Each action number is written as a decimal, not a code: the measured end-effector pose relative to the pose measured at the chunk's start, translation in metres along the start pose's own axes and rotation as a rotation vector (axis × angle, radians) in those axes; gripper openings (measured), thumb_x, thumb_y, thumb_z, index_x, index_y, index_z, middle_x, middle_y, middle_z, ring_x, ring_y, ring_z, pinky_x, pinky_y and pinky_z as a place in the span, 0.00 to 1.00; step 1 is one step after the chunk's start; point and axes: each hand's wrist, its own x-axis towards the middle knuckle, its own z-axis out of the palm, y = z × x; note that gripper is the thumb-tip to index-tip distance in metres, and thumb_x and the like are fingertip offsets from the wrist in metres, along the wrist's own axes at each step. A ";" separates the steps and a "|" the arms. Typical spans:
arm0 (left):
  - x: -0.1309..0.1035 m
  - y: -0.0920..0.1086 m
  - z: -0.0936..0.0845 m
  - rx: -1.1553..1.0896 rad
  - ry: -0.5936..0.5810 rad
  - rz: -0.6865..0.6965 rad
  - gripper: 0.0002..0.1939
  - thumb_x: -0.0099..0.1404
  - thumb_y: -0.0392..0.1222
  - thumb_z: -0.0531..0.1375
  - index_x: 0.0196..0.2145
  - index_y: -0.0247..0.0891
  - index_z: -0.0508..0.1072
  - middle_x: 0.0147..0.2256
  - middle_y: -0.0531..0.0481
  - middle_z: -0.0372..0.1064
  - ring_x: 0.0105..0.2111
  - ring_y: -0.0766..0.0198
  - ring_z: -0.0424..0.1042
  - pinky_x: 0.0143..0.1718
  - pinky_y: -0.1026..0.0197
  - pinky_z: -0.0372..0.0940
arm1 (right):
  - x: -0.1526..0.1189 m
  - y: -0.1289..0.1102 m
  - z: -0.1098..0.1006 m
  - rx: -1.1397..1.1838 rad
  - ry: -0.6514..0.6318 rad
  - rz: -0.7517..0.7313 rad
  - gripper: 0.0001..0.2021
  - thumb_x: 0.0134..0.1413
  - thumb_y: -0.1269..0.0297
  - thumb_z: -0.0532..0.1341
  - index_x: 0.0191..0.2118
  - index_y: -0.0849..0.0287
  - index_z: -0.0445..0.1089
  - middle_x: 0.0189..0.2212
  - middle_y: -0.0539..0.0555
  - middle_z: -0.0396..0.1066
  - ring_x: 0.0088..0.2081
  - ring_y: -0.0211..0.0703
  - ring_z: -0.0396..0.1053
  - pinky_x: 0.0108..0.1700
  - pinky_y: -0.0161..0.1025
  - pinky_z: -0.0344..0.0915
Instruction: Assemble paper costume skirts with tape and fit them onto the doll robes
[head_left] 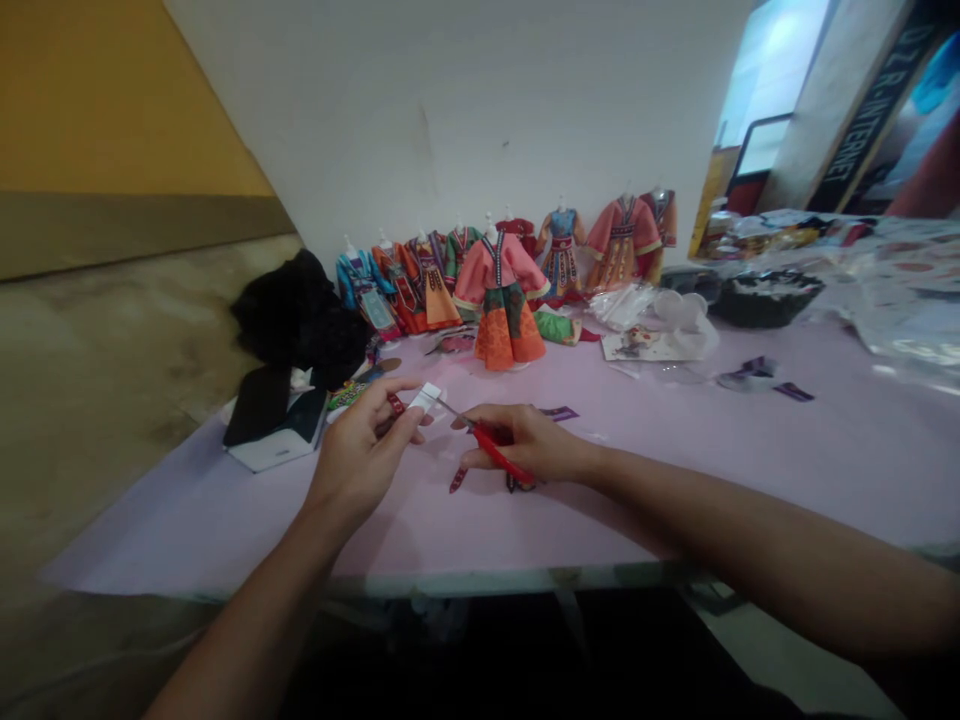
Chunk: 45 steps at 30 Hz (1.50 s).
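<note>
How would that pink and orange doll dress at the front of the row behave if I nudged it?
The dress would probably shift easily, since it looks like thin cloth on a small stand. It might tip, being taller than wide, though the flared skirt suggests some steadiness. Its sleeves spread outward, so they may be slightly stiff.

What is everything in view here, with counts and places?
Small embroidered robed figures: at least nine, multicoloured, back
Fluffy black heap: one, black, left
Black-and-white box: one, two-toned, left
Crumpled clear plastic: several, colourless, centre-right
Dark round bowl: one, blackish, back right
Purple patterned scraps: several, purple, centre-right
Smooth pink tabletop: one, pink, beneath
Narrow patterned strips: at least two, dark red, centre
Small white rectangular piece: one, white, centre
Red-handled metal scissors: one, red and silvery, centre
Left hand: one, bare, holding white piece
Right hand: one, bare, holding the scissors
</note>
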 end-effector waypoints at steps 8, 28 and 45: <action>0.000 -0.002 -0.001 -0.002 0.004 0.040 0.22 0.64 0.49 0.63 0.53 0.39 0.72 0.34 0.49 0.77 0.32 0.60 0.77 0.38 0.57 0.70 | 0.001 0.003 -0.001 0.043 -0.018 0.002 0.23 0.54 0.51 0.70 0.50 0.60 0.75 0.27 0.45 0.62 0.27 0.33 0.57 0.30 0.33 0.58; 0.004 -0.006 -0.008 -0.003 -0.041 0.098 0.22 0.65 0.47 0.64 0.54 0.39 0.72 0.33 0.51 0.76 0.31 0.64 0.75 0.36 0.61 0.70 | -0.001 -0.003 -0.004 0.076 -0.067 0.030 0.25 0.54 0.48 0.69 0.51 0.62 0.73 0.25 0.44 0.61 0.25 0.32 0.57 0.28 0.33 0.58; 0.004 -0.005 -0.008 -0.044 -0.022 0.095 0.21 0.64 0.47 0.65 0.53 0.41 0.73 0.37 0.49 0.78 0.34 0.65 0.78 0.35 0.66 0.70 | 0.000 -0.003 -0.001 0.085 -0.059 0.051 0.23 0.55 0.52 0.70 0.50 0.62 0.72 0.26 0.45 0.64 0.26 0.32 0.58 0.28 0.33 0.57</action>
